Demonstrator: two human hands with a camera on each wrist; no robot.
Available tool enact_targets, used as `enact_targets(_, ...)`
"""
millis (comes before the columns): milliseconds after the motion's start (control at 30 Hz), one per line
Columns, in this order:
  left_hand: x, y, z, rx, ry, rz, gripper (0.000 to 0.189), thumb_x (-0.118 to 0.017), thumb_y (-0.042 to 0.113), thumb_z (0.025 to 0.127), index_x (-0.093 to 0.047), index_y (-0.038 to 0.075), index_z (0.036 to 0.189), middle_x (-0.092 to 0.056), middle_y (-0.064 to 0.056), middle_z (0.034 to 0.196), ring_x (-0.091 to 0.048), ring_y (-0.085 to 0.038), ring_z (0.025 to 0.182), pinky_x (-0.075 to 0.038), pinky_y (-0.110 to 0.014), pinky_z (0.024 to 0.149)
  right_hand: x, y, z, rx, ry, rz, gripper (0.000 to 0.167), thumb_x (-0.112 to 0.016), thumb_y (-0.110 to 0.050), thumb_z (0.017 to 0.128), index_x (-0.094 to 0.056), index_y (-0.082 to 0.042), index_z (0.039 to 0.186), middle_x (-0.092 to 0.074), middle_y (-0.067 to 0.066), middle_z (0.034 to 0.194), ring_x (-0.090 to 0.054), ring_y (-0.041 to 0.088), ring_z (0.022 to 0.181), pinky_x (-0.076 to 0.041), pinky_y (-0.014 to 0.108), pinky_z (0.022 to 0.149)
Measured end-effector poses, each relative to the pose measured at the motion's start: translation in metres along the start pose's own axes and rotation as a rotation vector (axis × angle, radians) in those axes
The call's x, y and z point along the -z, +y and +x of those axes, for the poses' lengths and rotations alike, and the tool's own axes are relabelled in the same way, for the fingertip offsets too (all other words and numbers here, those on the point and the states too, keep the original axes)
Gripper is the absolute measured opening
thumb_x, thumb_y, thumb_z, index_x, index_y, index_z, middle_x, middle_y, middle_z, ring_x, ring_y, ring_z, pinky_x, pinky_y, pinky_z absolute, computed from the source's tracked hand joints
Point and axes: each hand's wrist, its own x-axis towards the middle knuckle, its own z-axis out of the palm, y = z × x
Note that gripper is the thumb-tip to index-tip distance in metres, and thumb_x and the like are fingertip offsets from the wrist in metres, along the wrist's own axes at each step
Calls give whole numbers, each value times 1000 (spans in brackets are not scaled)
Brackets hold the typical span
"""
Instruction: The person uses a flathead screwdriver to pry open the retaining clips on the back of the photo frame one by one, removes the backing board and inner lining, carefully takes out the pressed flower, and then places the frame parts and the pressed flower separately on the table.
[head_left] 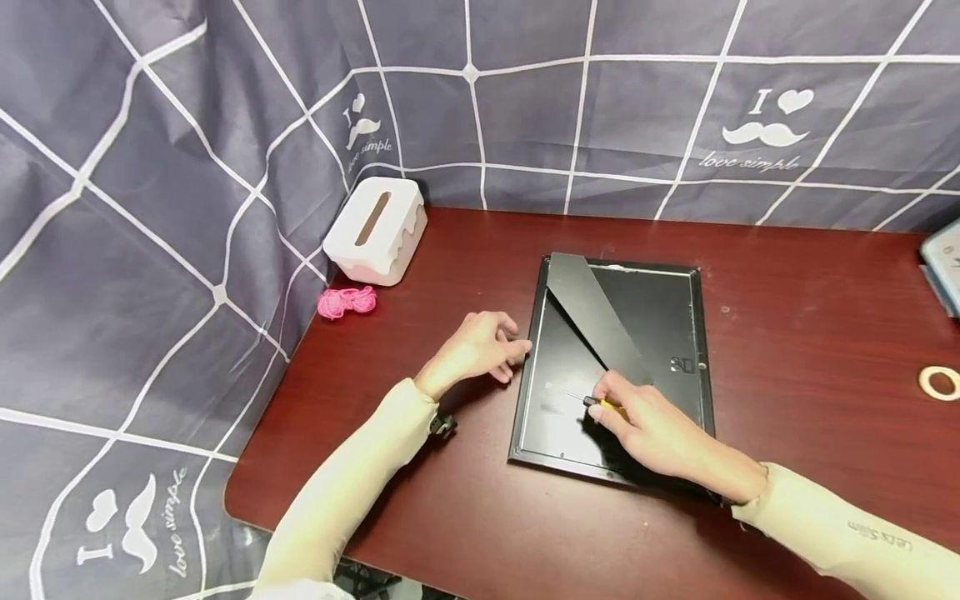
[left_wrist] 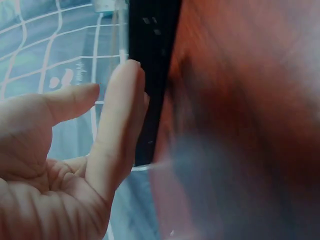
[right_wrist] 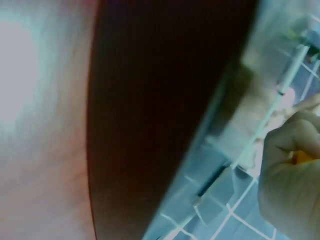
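A black picture frame (head_left: pixel 540 463) lies back side up on the table, its easel leg (head_left: pixel 592 300) slanting across the backing board. My right hand (head_left: pixel 660 429) is over the lower part of the frame and grips a small screwdriver (head_left: pixel 615 408) by its yellow and black handle. Its thin shaft points left over the shiny backing. Only a bit of the yellow handle (right_wrist: pixel 302 157) shows between the curled fingers in the right wrist view. My left hand (head_left: pixel 480 346) is at the frame's left side, fingers loosely bent and holding nothing, fingertips right at the edge.
On the dark red table (head_left: pixel 465 508), a white and pink tissue box (head_left: pixel 382 225) stands at the back left, with a pink yarn bundle (head_left: pixel 347 302) in front of it. A roll of tape (head_left: pixel 939 383) lies at the far right. A grey checked curtain (head_left: pixel 525 108) hangs behind.
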Motion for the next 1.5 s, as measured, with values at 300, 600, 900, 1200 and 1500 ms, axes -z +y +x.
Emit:
enact_targets(300,-5,-11,27,95,-35,-110,47,-81,10,97,-57,-7,134,-77,-20,81,-75,-20,53,-70,-38,60,5,-24,-5,-165,-3,22,7,-62,-18,110,-63,-15,116,-49,-11,70,-44,2,65,-40,22,64)
enact_targets(600,-20,-17,16,134,-75,-276,42,-79,6,96,-49,-4,125,-72,-15,72,-74,-21,51,-71,-40,61,6,-30,2,-304,-21,-17,12,-56,-15,111,-60,-7,118,-50,-1,71,-49,14,69,-40,29,64)
enact_targets(900,-53,-17,-9,216,-36,-375,49,-74,4,96,-40,0,131,-73,-17,70,-74,-23,49,-71,-39,63,-22,8,13,-248,-17,-84,19,-59,-23,112,-56,-9,123,-57,-4,76,-58,14,73,-47,31,65)
enact_targets(1200,-82,-8,-24,222,14,-465,52,-74,3,96,-36,3,132,-71,-17,67,-71,-21,46,-71,-40,62,-33,21,25,-315,-29,-91,22,-52,-30,112,-55,-11,120,-65,3,82,-68,22,83,-53,40,67)
enact_targets(1500,-114,1,-43,203,40,-637,71,-67,-3,99,-20,5,152,-70,-18,64,-72,-22,47,-71,-42,60,-46,9,35,-290,6,-176,16,-52,-20,110,-49,-5,114,-69,12,81,-71,32,74,-56,44,60)
